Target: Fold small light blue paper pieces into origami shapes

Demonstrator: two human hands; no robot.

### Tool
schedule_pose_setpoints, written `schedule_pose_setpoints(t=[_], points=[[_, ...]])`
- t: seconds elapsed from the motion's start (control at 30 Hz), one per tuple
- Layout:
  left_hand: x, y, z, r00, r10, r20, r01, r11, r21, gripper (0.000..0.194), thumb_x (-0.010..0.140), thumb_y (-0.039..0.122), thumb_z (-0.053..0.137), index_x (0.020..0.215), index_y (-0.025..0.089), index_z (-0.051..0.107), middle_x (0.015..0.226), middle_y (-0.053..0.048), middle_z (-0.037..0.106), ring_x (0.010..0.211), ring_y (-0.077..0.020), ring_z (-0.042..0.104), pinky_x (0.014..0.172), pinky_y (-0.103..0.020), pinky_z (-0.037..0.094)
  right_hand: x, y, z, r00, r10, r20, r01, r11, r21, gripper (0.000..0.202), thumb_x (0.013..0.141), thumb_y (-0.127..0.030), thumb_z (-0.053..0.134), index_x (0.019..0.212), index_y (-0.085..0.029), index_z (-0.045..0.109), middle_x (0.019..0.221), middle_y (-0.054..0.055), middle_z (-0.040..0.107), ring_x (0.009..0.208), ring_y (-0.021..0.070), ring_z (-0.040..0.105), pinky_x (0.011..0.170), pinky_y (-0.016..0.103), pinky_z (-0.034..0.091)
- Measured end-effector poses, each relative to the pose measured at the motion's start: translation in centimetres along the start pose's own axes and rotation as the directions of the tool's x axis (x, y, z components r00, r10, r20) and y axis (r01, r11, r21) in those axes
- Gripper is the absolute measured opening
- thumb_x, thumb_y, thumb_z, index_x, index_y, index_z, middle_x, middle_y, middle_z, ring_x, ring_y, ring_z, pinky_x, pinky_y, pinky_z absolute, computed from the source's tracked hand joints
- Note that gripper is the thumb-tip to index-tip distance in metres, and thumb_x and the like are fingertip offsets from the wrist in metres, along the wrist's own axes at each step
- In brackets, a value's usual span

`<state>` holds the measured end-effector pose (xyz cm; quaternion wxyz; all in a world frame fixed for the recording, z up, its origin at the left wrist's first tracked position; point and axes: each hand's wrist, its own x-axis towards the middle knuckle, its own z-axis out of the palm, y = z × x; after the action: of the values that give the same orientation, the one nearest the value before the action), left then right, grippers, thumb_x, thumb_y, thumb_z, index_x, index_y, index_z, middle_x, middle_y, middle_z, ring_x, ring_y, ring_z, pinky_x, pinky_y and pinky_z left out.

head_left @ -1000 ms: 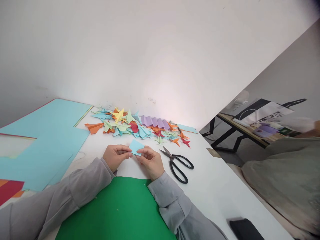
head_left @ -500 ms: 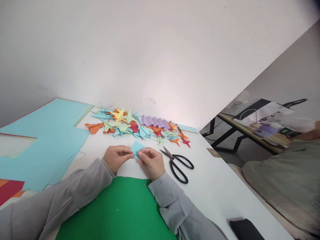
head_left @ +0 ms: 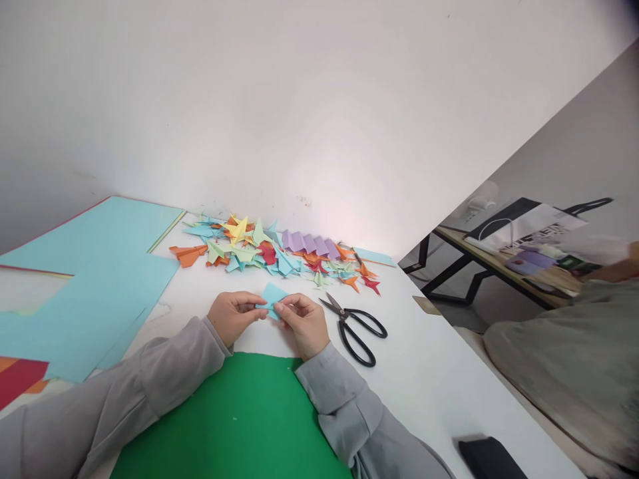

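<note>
A small light blue paper piece (head_left: 274, 293) is pinched between my two hands near the middle of the white table. My left hand (head_left: 233, 315) grips its left side between thumb and fingers. On its right side, my right hand (head_left: 305, 324) holds it the same way, the thumb on top. The fingertips hide part of the lower edge. Beyond the hands lies a pile of folded paper shapes (head_left: 241, 253) in several colours. Black-handled scissors (head_left: 355, 326) rest partly open just right of my right hand. A green sheet (head_left: 234, 419) lies below my wrists.
Large light blue sheets (head_left: 114, 279) cover the left of the table, with red and orange paper (head_left: 22, 380) at the lower left. A black object (head_left: 489, 458) lies at the front right. Beyond the table's right edge, a person (head_left: 574, 359) is beside a low wooden table (head_left: 462, 239).
The light blue paper has shifted and tilted slightly between my fingers. My left hand has moved very slightly, while my right hand stays in nearly the same place.
</note>
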<state>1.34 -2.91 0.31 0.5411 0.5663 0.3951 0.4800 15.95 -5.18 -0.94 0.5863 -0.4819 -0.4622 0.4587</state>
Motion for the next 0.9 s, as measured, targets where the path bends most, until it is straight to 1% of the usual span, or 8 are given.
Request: schedule_pose_setpoints(t=[0.1, 0.27, 0.43, 0.57, 0.67, 0.8, 0.9], points=[[-0.03, 0.20, 0.02, 0.999, -0.031, -0.009, 0.030, 0.999, -0.045, 0.019, 0.047, 0.023, 0.074, 0.062, 0.014, 0.068, 0.060, -0.003, 0.067, 0.055, -0.0153, 0.062, 0.055, -0.026, 0.053, -0.05, -0.07, 0.02, 1.000, 0.007, 0.011, -0.007, 1.000, 0.012, 0.023, 0.057, -0.033, 0.073, 0.065, -0.017, 0.058, 0.040, -0.007, 0.048, 0.037, 0.0071, 0.041, 0.040, 0.021, 0.030], [-0.04, 0.35, 0.06, 0.999, -0.001, -0.048, -0.001, 0.999, -0.043, 0.018, 0.046, 0.024, 0.075, 0.060, 0.014, 0.068, 0.063, -0.004, 0.068, 0.054, -0.0153, 0.062, 0.053, -0.026, 0.053, -0.04, -0.09, 0.00, 0.999, 0.011, 0.036, -0.012, 1.000, 0.027, 0.026, 0.054, -0.029, 0.075, 0.072, -0.017, 0.060, 0.039, -0.009, 0.045, 0.037, 0.0066, 0.038, 0.040, 0.021, 0.028], [-0.04, 0.32, 0.06, 0.997, 0.045, -0.057, -0.046, 0.999, -0.016, 0.013, 0.049, 0.024, 0.073, 0.057, 0.014, 0.069, 0.064, -0.004, 0.068, 0.051, -0.0137, 0.061, 0.051, -0.025, 0.053, 0.16, 0.25, -0.02, 0.999, -0.036, -0.001, 0.036, 0.999, 0.032, 0.023, 0.055, -0.033, 0.073, 0.060, -0.016, 0.059, 0.054, -0.004, 0.051, 0.040, 0.0056, 0.040, 0.039, 0.021, 0.030], [-0.01, 0.07, -0.01, 0.997, 0.060, -0.050, -0.059, 0.998, 0.015, 0.012, 0.049, 0.022, 0.073, 0.057, 0.015, 0.069, 0.065, -0.004, 0.068, 0.053, -0.0136, 0.060, 0.053, -0.025, 0.053, 0.21, 0.44, -0.09, 0.999, -0.026, -0.019, 0.026, 0.999, 0.027, 0.023, 0.056, -0.034, 0.073, 0.060, -0.017, 0.058, 0.048, -0.005, 0.049, 0.040, 0.0065, 0.040, 0.039, 0.021, 0.030], [-0.01, -0.08, 0.02, 0.998, 0.034, -0.051, -0.033, 0.999, 0.014, 0.015, 0.047, 0.020, 0.074, 0.060, 0.014, 0.069, 0.066, -0.005, 0.068, 0.057, -0.0150, 0.062, 0.057, -0.025, 0.053, 0.23, 0.55, -0.19, 0.999, -0.003, -0.034, 0.004, 1.000, 0.029, 0.023, 0.057, -0.034, 0.073, 0.062, -0.017, 0.058, 0.042, -0.006, 0.048, 0.038, 0.0066, 0.038, 0.038, 0.021, 0.029], [-0.14, 0.07, 0.15, 0.999, -0.034, -0.035, 0.034, 0.999, -0.021, 0.014, 0.050, 0.021, 0.072, 0.062, 0.013, 0.067, 0.061, -0.004, 0.068, 0.055, -0.0165, 0.064, 0.054, -0.026, 0.053, 0.26, 0.63, -0.28, 0.999, 0.014, -0.035, -0.012, 0.998, 0.057, 0.024, 0.057, -0.033, 0.073, 0.063, -0.017, 0.056, 0.042, -0.006, 0.049, 0.037, 0.0062, 0.038, 0.039, 0.020, 0.028], [-0.24, 0.18, 0.19, 0.999, -0.024, -0.033, 0.024, 1.000, -0.017, 0.012, 0.052, 0.021, 0.071, 0.060, 0.013, 0.066, 0.058, -0.004, 0.067, 0.054, -0.0174, 0.064, 0.052, -0.026, 0.052, 0.22, 0.57, -0.25, 0.999, 0.023, -0.030, -0.020, 0.997, 0.078, 0.024, 0.057, -0.032, 0.074, 0.063, -0.017, 0.055, 0.042, -0.007, 0.049, 0.038, 0.0060, 0.038, 0.039, 0.020, 0.028]])
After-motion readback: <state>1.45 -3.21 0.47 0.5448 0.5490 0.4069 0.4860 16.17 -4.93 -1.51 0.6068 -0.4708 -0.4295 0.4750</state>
